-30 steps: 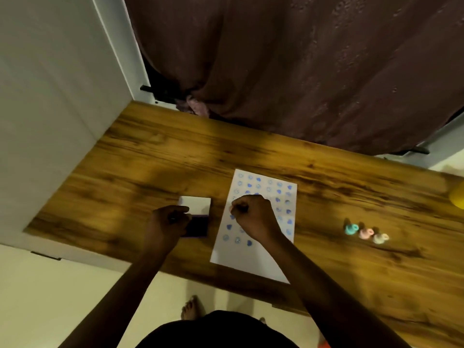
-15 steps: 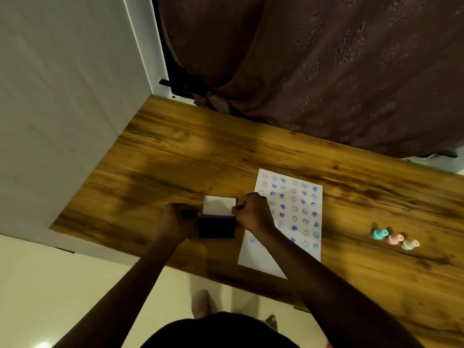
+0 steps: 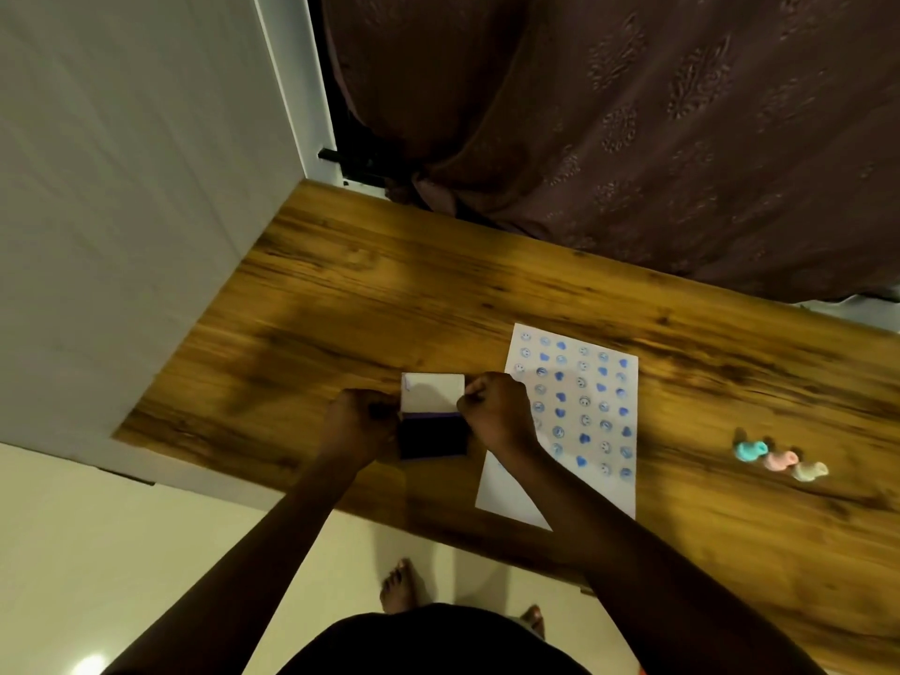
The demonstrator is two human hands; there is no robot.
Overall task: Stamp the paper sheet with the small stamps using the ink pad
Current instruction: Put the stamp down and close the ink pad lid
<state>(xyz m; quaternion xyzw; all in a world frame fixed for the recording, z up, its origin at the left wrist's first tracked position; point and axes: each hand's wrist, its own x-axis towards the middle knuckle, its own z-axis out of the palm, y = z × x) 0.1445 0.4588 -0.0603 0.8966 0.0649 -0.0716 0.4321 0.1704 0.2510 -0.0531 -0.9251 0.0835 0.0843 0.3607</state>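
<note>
A person is standing at a wooden table (image 3: 370, 304), leaning over an open ink pad (image 3: 432, 433) near the front edge. Its dark inked face is lying toward the person, and its white lid (image 3: 433, 393) is folded back on the far side. The left hand (image 3: 358, 428) is curling against the pad's left edge, fingers bunched together, apparently steadying it. The right hand (image 3: 499, 414) is sitting at the pad's right edge in a closed fist, fingertips pressed together as if pinching something small; I cannot tell from here whether a stamp is inside, since the knuckles are hiding it.

Just beside that hand the paper sheet (image 3: 574, 411) is lying flat, already covered with rows of blue smileys and hearts, its near-left corner covered by the right forearm. Well apart to the right, three small stamps are sitting in a close row: a teal stamp (image 3: 751, 451), a pink stamp (image 3: 780, 460) and a beige stamp (image 3: 808, 471).

A brown curtain (image 3: 633, 138) is hanging behind the table, a pale wall (image 3: 112, 187) is running along its left, and bare feet (image 3: 399, 584) are showing on the floor below.
</note>
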